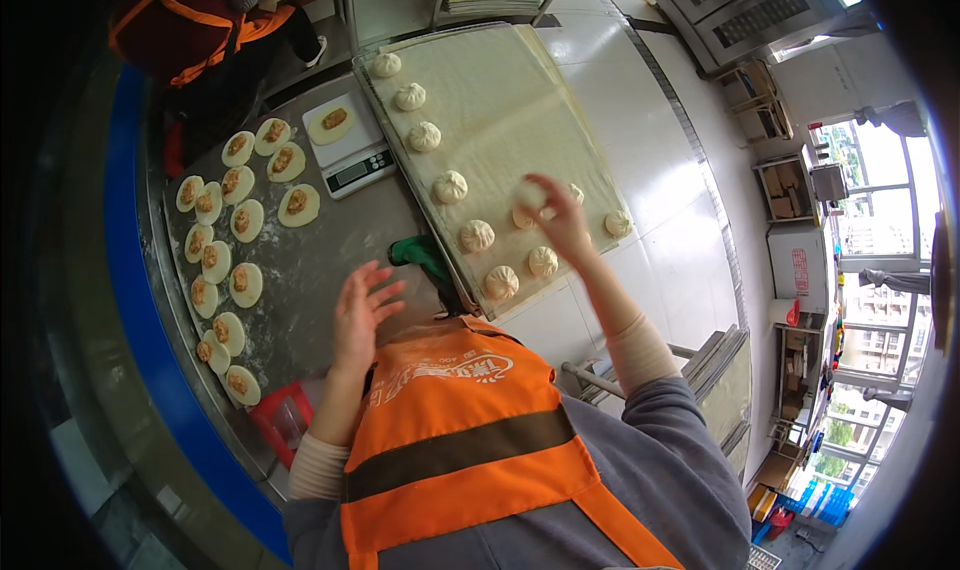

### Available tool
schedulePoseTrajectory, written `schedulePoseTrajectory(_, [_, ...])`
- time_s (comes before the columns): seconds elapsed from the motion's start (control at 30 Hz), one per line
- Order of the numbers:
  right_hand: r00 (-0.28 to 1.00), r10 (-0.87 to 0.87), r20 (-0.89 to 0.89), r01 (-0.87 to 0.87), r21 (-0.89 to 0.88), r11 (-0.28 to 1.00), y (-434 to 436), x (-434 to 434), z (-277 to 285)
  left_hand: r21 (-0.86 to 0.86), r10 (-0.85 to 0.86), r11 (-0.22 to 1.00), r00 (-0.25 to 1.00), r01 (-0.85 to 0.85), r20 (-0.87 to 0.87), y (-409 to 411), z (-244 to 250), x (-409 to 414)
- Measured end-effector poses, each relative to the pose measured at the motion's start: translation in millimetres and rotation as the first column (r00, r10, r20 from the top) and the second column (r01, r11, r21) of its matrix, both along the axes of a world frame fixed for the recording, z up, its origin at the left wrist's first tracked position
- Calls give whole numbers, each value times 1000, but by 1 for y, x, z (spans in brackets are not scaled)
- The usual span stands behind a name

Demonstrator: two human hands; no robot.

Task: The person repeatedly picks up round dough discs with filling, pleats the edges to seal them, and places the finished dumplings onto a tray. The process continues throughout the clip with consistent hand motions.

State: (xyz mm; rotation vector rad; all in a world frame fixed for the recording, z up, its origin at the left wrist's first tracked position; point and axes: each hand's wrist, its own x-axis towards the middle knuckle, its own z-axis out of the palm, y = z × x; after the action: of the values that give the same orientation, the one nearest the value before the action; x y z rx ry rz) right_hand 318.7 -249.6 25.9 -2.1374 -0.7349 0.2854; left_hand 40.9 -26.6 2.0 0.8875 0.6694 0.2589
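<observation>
My right hand (559,214) is over the lined tray (495,105), its fingers around a pale dough bun (530,195), blurred. Pleated buns, such as this one (477,235), sit on the tray liner in loose rows; some lie partly hidden behind the hand. My left hand (365,307) hangs above the metal worktable (322,270), fingers apart, holding nothing. Dough rounds topped with filling, one of them here (298,205), lie along the table's far left side. Another filled round (332,124) rests on a white digital scale (358,171) beside the tray.
A green cloth or handle (420,253) lies between table and tray. A red plastic container (283,420) is by my left forearm. At the upper left a person in an orange apron (180,30) is close to the table. Metal racks (442,0) with stacked sheets stand beyond the tray.
</observation>
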Motion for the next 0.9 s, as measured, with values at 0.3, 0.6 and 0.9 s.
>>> schedulePoseTrajectory(0.3, [977,-79,200,170,-495,852,-134,163,-95,465,740,662,613,-588,-278,81,-145,-216])
schedulePoseTrajectory(0.6, [955,-163,246,233,-292,928,-112,209,-82,795,845,519,45,-315,-533,136,-185,-306])
schedulePoseTrajectory(0.9, [994,92,64,-82,-151,985,15,168,-60,580,581,813,21,-49,-813,173,-180,-313])
